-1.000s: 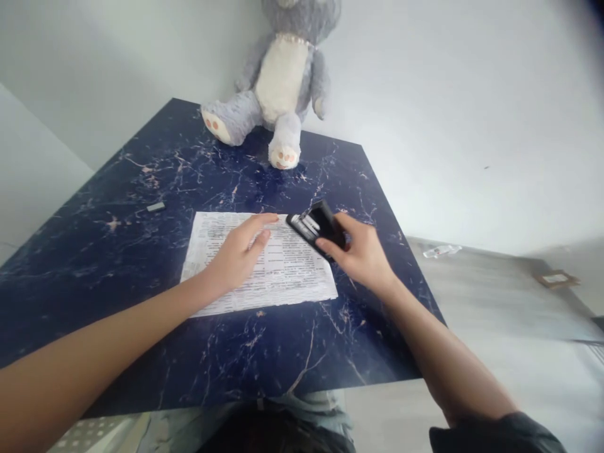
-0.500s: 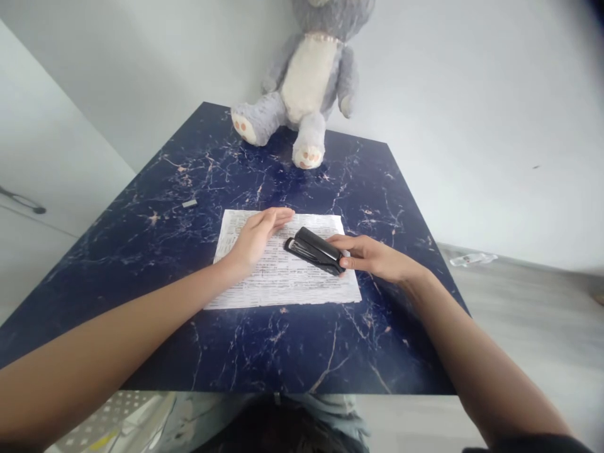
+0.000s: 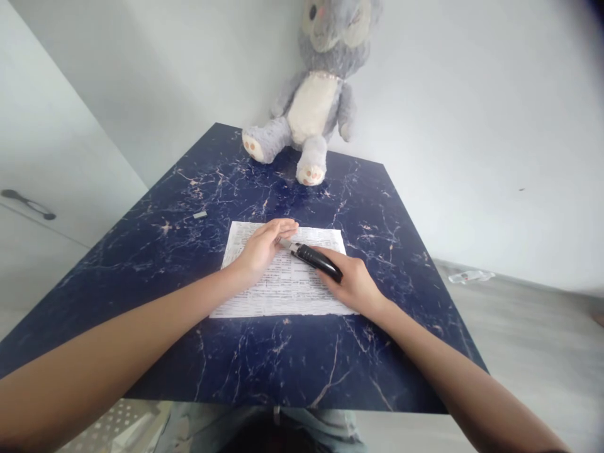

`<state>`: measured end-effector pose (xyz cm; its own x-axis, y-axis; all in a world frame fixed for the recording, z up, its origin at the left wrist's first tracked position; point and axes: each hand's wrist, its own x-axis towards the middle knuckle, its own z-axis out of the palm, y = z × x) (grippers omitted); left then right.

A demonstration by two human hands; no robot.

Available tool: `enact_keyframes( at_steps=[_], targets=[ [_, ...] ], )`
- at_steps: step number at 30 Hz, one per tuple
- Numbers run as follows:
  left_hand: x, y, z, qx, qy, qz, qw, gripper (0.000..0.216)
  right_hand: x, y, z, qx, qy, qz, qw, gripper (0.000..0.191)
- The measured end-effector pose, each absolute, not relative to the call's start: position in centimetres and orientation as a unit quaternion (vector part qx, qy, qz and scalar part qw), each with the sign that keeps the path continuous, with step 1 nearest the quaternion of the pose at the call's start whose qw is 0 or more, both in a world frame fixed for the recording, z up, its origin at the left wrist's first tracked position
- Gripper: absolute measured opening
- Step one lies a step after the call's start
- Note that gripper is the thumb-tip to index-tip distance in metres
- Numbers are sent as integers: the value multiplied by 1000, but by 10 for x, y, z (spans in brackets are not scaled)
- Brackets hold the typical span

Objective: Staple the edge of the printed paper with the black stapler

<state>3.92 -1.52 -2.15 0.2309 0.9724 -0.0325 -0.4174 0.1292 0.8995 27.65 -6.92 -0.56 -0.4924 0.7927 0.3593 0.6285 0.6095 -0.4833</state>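
A printed sheet of paper (image 3: 292, 290) lies flat in the middle of the dark blue marbled table (image 3: 264, 352). My left hand (image 3: 264, 248) rests on the sheet's upper left part, fingers stretched out and together, fingertips touching the metal front end of a black stapler (image 3: 314, 258). The stapler lies on the paper, pointing up and left. My right hand (image 3: 352, 283) is wrapped around the stapler's rear end from the right.
A grey and cream plush toy (image 3: 316, 107) sits at the table's far edge against the white wall. A small grey strip (image 3: 200, 215) lies on the table left of the paper. A white cabinet with a dark handle (image 3: 28, 204) stands at left. A small clear object (image 3: 469, 275) lies on the floor at right.
The right hand has brought the stapler down from above the paper's right corner onto the sheet, toward the left hand's fingertips. The view has tilted up and shifted.
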Motion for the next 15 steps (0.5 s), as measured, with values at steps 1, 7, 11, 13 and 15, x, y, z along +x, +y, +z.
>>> enact_keyframes(
  at_steps=[1, 7, 11, 13, 15],
  targets=[
    [39, -16, -19, 384, 329, 507, 698, 28, 275, -73, -4, -406, -863, 83, 288, 52],
    [41, -21, -14, 328, 282, 433, 791, 13, 276, -83, 8, -340, -901, -182, 199, 57],
    [42, -19, -20, 372, 308, 429, 763, 11, 276, -79, 6, -358, -895, -145, 222, 59],
    [39, -18, -20, 406, 358, 454, 708, 13, 277, -75, 5, -420, -856, -84, 290, 57],
    [35, -19, -16, 471, 409, 496, 604, 17, 280, -70, 5, -498, -796, 16, 343, 43]
  ],
)
